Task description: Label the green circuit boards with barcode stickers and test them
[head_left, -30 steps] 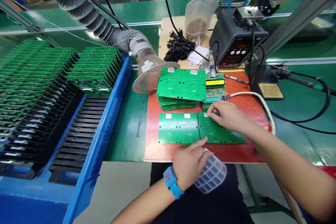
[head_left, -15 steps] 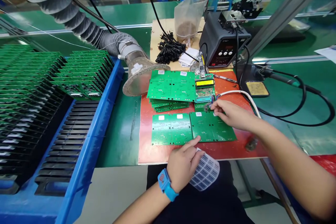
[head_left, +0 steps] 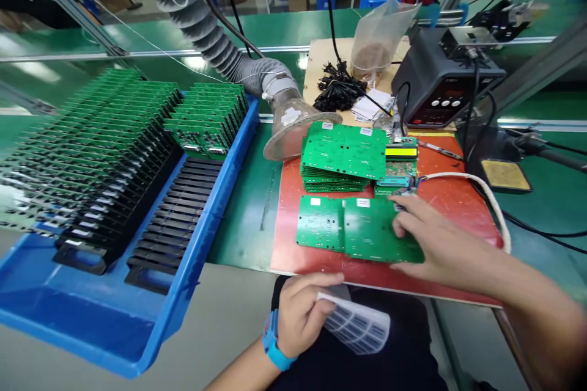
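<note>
My left hand [head_left: 302,311], with a blue watch on its wrist, pinches a curled sheet of labels [head_left: 360,327] over my lap, below the mat's front edge. My right hand [head_left: 443,241] spans the right end of a green circuit board [head_left: 370,231], fingers at its far edge and thumb at its near edge. This board overlaps part of a second green board [head_left: 316,226] lying to its left. Behind them sits a stack of green boards [head_left: 343,153]. Beside the stack is a small board with a yellow display [head_left: 401,152], wired to a white cable [head_left: 481,186].
On the left, a blue bin [head_left: 183,293] holds rows of upright boards [head_left: 202,119] in black racks. A fume extraction hood [head_left: 293,128] stands behind the red mat [head_left: 293,259]. Farther back are black cables [head_left: 337,88], a plastic bag [head_left: 378,43] and a soldering station [head_left: 444,85].
My right hand has left the small display board and taken the right-hand circuit board, which now overlaps its neighbour. My left hand has drawn back from the boards with the label sheet. The view has turned left.
</note>
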Action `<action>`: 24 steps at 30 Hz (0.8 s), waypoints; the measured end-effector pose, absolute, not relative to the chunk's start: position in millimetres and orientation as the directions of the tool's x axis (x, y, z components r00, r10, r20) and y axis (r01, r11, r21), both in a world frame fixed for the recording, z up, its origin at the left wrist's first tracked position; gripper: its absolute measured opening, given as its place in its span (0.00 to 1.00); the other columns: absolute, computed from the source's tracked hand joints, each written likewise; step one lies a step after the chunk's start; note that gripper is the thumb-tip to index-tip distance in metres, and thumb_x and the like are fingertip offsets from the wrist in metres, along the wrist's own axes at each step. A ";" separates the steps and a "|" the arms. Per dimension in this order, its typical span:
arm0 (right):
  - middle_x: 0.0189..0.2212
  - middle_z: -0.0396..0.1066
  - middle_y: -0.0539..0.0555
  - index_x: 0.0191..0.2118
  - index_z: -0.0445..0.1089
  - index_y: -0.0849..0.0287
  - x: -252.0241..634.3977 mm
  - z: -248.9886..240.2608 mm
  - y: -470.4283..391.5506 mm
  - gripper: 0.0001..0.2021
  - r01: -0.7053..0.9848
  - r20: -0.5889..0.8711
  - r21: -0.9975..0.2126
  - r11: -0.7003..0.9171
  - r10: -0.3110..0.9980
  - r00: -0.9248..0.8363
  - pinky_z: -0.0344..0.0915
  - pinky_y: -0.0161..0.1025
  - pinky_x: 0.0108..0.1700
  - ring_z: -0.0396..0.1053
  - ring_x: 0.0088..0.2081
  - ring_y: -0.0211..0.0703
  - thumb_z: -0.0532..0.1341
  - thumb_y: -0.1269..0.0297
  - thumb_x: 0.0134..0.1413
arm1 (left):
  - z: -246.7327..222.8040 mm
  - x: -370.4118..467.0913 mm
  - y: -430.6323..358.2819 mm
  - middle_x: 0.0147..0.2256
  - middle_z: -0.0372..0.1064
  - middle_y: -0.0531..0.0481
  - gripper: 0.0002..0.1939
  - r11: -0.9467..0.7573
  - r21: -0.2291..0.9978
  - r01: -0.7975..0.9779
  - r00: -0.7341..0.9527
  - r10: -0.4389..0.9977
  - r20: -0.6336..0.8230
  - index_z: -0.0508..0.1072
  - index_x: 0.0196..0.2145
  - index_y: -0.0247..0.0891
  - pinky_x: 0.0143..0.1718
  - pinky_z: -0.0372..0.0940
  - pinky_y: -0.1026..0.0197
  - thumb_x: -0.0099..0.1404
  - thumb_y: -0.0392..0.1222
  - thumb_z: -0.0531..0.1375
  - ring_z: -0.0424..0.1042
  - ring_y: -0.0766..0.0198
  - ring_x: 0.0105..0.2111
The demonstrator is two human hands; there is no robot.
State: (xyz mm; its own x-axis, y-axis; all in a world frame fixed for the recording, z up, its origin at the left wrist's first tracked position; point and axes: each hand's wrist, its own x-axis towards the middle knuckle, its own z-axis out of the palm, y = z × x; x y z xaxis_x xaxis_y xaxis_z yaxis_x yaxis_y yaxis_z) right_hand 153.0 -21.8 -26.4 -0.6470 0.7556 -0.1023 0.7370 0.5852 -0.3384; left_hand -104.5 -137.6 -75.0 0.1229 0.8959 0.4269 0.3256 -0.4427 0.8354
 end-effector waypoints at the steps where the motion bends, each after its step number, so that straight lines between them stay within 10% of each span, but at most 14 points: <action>1: 0.52 0.59 0.63 0.33 0.57 0.55 135.4 -24.3 -20.2 0.16 0.713 -0.092 -0.349 0.607 0.735 -0.671 0.62 0.51 0.51 0.54 0.59 0.60 0.65 0.57 0.42 | -73.7 -109.1 -141.2 0.36 0.78 0.43 0.15 -0.439 0.833 0.338 0.087 0.895 0.437 0.73 0.33 0.38 0.35 0.70 0.63 0.70 0.46 0.50 0.77 0.62 0.35; 8: 0.49 0.61 0.68 0.33 0.61 0.59 56.3 -34.2 -8.8 0.19 0.696 -0.142 -0.295 0.654 0.691 -0.709 0.63 0.54 0.50 0.58 0.53 0.65 0.68 0.57 0.36 | -87.3 -126.4 -172.2 0.29 0.78 0.48 0.13 -0.325 0.860 0.394 -0.209 0.880 0.428 0.70 0.48 0.41 0.32 0.71 0.63 0.67 0.43 0.55 0.77 0.62 0.28; 12: 0.45 0.64 0.65 0.34 0.62 0.58 66.8 -3.4 -21.3 0.18 0.678 -0.110 -0.299 0.672 0.681 -0.724 0.67 0.52 0.43 0.64 0.46 0.61 0.66 0.56 0.38 | -94.4 -139.8 -181.5 0.29 0.78 0.50 0.08 -0.054 0.906 0.419 -0.521 0.803 0.288 0.77 0.39 0.42 0.28 0.71 0.65 0.62 0.41 0.61 0.77 0.62 0.27; 17: 0.45 0.64 0.63 0.40 0.62 0.56 88.5 49.0 12.0 0.26 0.664 0.149 -0.199 0.721 0.692 -0.707 0.65 0.53 0.45 0.63 0.49 0.64 0.67 0.49 0.35 | -76.5 -148.3 -159.7 0.39 0.77 0.46 0.15 0.119 0.975 0.186 -0.505 0.863 -0.009 0.77 0.42 0.40 0.38 0.71 0.60 0.58 0.47 0.63 0.76 0.57 0.37; 24: 0.39 0.66 0.59 0.45 0.63 0.57 87.2 46.4 108.2 0.30 0.685 -0.026 -0.224 0.693 0.699 -0.715 0.65 0.51 0.42 0.66 0.43 0.58 0.68 0.48 0.35 | -51.4 -122.0 -121.3 0.33 0.74 0.50 0.32 0.160 0.974 -0.159 -0.369 0.906 -0.209 0.64 0.56 0.39 0.36 0.70 0.63 0.53 0.43 0.67 0.74 0.64 0.33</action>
State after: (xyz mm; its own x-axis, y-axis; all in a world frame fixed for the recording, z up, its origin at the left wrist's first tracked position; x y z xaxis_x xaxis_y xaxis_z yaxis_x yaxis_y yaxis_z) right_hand 87.2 108.2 46.4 -0.7147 0.6989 -0.0256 0.6855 0.6927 -0.2242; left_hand -122.0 -121.3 -51.4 -0.3688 0.9057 -0.2089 -0.1595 0.1598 0.9742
